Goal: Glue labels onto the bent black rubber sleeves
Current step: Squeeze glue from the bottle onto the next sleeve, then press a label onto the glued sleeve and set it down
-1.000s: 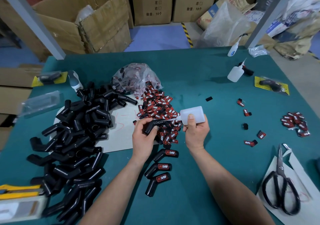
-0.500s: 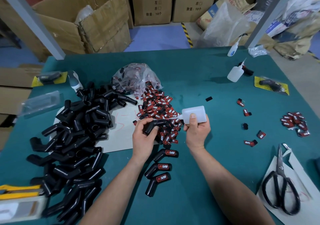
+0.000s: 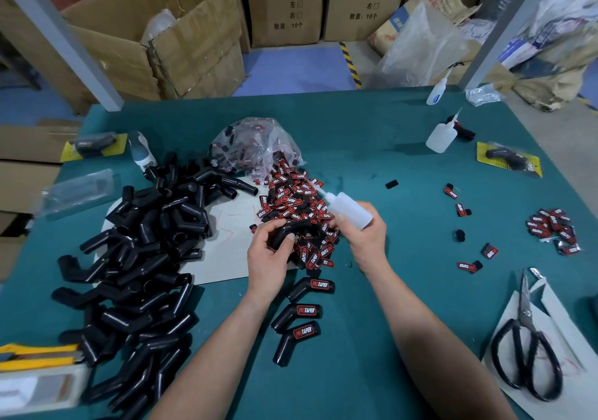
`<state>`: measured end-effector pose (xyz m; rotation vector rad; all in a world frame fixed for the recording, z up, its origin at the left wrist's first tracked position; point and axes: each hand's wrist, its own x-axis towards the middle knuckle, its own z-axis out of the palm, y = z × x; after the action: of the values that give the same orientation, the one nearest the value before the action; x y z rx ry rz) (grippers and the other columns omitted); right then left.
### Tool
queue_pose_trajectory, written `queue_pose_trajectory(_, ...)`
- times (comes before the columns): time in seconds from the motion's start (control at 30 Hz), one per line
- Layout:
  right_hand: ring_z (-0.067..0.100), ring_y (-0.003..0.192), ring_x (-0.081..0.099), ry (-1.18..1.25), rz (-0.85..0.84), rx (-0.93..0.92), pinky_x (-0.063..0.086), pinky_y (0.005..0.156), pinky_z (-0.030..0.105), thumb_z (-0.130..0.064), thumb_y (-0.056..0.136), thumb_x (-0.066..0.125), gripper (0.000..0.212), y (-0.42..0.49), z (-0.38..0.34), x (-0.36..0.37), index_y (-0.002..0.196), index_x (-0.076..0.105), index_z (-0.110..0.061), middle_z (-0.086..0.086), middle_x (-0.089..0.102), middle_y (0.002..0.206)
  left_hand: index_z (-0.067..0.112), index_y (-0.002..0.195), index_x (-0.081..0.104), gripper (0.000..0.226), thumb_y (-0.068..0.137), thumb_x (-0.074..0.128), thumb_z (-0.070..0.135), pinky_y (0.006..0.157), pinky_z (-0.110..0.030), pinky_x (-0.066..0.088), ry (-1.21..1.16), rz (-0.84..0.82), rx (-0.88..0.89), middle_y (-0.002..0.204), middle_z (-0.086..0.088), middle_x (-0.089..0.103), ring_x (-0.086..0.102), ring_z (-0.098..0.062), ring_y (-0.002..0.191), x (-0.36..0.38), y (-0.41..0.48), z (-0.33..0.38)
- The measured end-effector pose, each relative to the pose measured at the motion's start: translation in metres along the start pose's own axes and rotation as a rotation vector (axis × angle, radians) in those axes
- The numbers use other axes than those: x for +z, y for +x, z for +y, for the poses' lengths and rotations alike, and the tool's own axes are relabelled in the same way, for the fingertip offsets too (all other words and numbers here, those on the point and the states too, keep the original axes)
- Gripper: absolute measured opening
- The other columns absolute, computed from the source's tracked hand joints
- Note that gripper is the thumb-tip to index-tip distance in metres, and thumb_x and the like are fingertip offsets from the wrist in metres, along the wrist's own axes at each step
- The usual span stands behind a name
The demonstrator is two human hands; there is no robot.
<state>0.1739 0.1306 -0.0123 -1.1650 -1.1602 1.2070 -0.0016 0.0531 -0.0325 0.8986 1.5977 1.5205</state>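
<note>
Bent black rubber sleeve [image 3: 293, 230] at frame centre, likely light, soft and grippy, is gripped near its elbow by the left hand [image 3: 267, 257]; the right hand [image 3: 369, 241] holds the glue bottle [image 3: 351, 209].

Fingers [image 3: 270, 228] of the left hand [image 3: 267, 259] hide most of the bent sleeve [image 3: 302, 225]. At lower left the frame's edge cuts off the yellow box [image 3: 35, 355]. Writing on the far bottle [image 3: 435, 94] is too small to read.

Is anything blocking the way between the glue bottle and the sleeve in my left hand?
Nothing visible does. The right hand holds the glue bottle beside the sleeve gripped by the left hand; loose labels lie beneath the gap.
</note>
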Motion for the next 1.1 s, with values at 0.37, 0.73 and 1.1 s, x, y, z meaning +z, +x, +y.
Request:
queue_pose_trajectory(0.37, 0.010, 0.095, 0.058, -0.562, 0.079, -0.096, 0.051, 0.086, 0.035, -0.029, 0.088, 0.071, 0.021, 0.020, 0.000, -0.014, 0.101, 0.060, -0.041, -0.019, 0.061, 0.098, 0.053, 0.114, 0.069, 0.028, 0.086, 0.071, 0.049, 0.085, -0.019, 0.056, -0.096, 0.055, -0.004, 0.115, 0.012, 0.075, 0.072, -0.012, 0.104, -0.002, -0.002, 0.005)
queue_pose_trajectory(0.73, 0.008, 0.078, 0.063, -0.663, 0.039, 0.080, 0.050, 0.066, 0.027, -0.036, 0.080, 0.075, 0.037, 0.022, 0.005, -0.015, 0.104, 0.048, -0.039, -0.016, 0.063, 0.088, 0.026, 0.128, 0.069, 0.038, 0.095, 0.065, 0.045, 0.100, -0.012, 0.045, 0.333, 0.052, 0.256, 0.120, 0.022, 0.064, 0.062, -0.001, 0.114, -0.002, -0.009, 0.003)
queue_pose_trajectory(1.1, 0.019, 0.118, 0.053, -0.525, 0.097, -0.261, 0.043, 0.099, 0.026, -0.030, 0.083, 0.074, 0.064, 0.012, -0.002, -0.011, 0.136, 0.044, -0.010, 0.007, 0.050, 0.128, 0.036, 0.132, 0.061, 0.034, 0.099, 0.063, 0.036, 0.078, -0.013, 0.053, 0.101, 0.143, 0.208, 0.127, 0.015, 0.060, 0.066, -0.010, 0.112, -0.006, -0.001, 0.004)
